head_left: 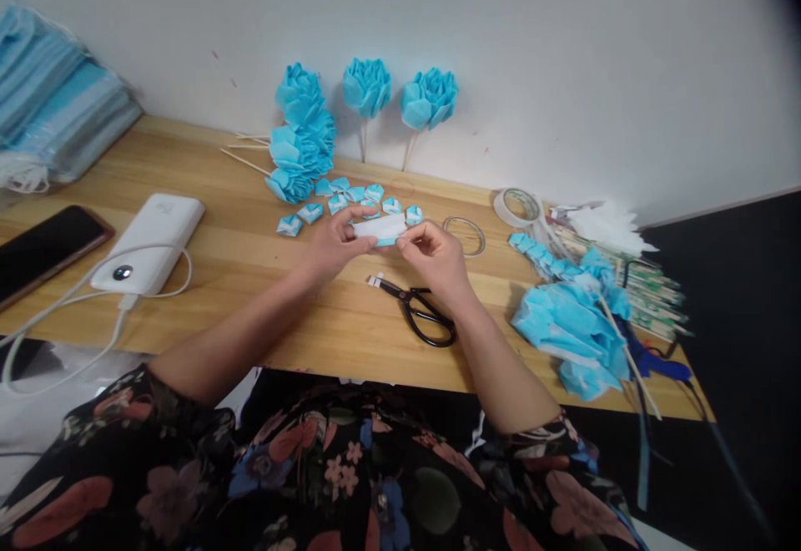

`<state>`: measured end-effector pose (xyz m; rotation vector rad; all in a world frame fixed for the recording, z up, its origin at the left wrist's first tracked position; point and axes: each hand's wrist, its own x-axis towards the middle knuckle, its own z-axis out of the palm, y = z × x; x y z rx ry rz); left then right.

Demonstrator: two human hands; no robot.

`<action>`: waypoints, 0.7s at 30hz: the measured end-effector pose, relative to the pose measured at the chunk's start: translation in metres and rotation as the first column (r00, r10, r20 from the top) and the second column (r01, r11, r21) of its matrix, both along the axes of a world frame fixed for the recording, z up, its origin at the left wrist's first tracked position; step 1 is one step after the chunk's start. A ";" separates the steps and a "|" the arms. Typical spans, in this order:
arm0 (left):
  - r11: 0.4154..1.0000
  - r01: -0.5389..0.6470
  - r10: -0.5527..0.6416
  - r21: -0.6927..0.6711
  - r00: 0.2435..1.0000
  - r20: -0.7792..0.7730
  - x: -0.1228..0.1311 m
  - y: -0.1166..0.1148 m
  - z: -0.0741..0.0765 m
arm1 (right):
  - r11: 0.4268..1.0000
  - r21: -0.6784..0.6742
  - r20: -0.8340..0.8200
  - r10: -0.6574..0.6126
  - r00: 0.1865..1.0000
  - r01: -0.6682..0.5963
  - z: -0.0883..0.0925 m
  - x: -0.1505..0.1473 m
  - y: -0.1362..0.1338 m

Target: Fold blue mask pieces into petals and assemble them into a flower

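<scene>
My left hand [335, 244] and my right hand [435, 257] meet over the middle of the wooden table [250, 300]. Both pinch a small white and blue strip of mask fabric [380, 229], one hand at each end. Black scissors [418, 310] lie on the table just below my right hand. Several small folded blue pieces [350, 200] lie in a row just beyond my hands. Behind them a cluster of blue fabric flowers [300, 146] rests on the table, and two more flowers on sticks [400, 98] lean against the wall.
A white power bank [150, 242] with a cable and a dark phone [43, 249] lie at the left. Stacked blue masks [50, 108] fill the far left corner. Tape rolls [516, 206], cut blue fabric [572, 326] and wooden sticks lie at the right.
</scene>
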<state>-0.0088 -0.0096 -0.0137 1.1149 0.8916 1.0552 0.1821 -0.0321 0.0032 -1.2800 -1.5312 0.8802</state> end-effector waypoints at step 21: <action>0.998 0.045 -0.046 0.037 0.998 0.048 0.004 0.003 -0.005 | 0.998 -0.035 -0.097 0.044 0.994 -0.047 -0.006 0.000 0.004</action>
